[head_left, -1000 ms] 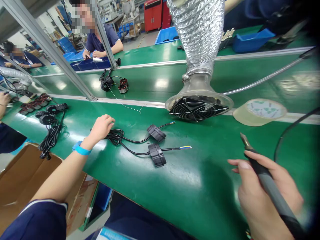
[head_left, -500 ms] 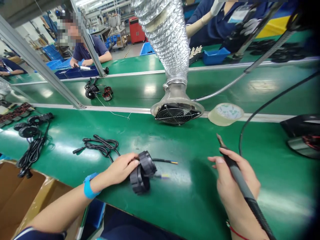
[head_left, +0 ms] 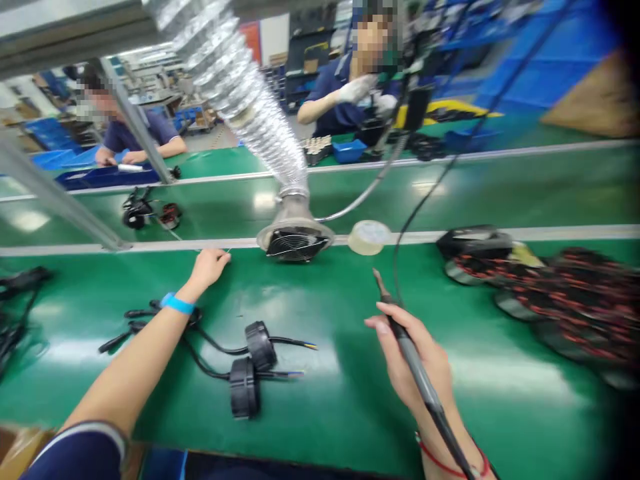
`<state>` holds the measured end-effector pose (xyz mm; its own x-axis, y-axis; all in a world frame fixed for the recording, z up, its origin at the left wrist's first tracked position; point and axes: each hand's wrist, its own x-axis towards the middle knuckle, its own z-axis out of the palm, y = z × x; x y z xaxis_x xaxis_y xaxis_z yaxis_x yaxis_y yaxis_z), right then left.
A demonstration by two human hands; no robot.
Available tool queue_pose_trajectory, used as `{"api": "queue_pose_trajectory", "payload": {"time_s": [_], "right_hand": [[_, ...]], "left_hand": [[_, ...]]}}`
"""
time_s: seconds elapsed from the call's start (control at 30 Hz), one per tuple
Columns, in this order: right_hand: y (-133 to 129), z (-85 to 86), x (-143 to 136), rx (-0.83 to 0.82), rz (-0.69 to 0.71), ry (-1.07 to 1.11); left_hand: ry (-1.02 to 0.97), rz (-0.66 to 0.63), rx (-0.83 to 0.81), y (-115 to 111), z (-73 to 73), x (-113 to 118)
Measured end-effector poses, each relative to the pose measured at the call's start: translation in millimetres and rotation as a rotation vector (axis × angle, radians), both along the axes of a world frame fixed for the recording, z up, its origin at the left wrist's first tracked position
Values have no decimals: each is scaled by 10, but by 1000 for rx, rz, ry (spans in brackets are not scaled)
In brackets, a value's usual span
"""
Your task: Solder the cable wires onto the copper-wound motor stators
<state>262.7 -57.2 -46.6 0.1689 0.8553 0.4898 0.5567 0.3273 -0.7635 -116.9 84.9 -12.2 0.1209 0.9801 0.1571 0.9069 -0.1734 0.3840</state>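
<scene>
Right of the fan (head_left: 297,245), the right hand (head_left: 425,367) grips a soldering iron (head_left: 415,363) — swung leftward, it could scorch the black caps (head_left: 245,389) in front, or the left hand (head_left: 206,268) (curled, hold unclear) leftward.

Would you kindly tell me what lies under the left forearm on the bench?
Black cables pass beneath the left forearm; their ends show on one side, and on the other they run to two round black parts. The stretch between is covered.
</scene>
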Motion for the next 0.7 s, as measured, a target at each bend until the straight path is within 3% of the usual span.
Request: {"api": "queue_pose_trajectory", "payload": {"time_s": [0.07, 0.13, 0.23, 0.3, 0.4, 0.5, 0.7], "right_hand": [[-212, 128, 285, -13, -55, -21], [-417, 226, 629, -24, -237, -9], [-608, 283, 1227, 7, -543, 88], [-647, 254, 1663, 89, -645, 218], [-632, 134, 2296, 144, -749, 211], [-558, 8, 2817, 82, -777, 164], [-157, -68, 3456, -153, -815, 62]], "left_hand": [[-21, -81, -15, -98, 55, 96], [-71, -160, -46, -213, 68, 179], [-205, -193, -301, -357, -6, 327], [-230, -233, -338, -435, -78, 460], [-246, -290, -348, -515, -167, 645], [-236, -278, -368, -516, -223, 701], [-224, -34, -220, -435, -307, 505]]}}
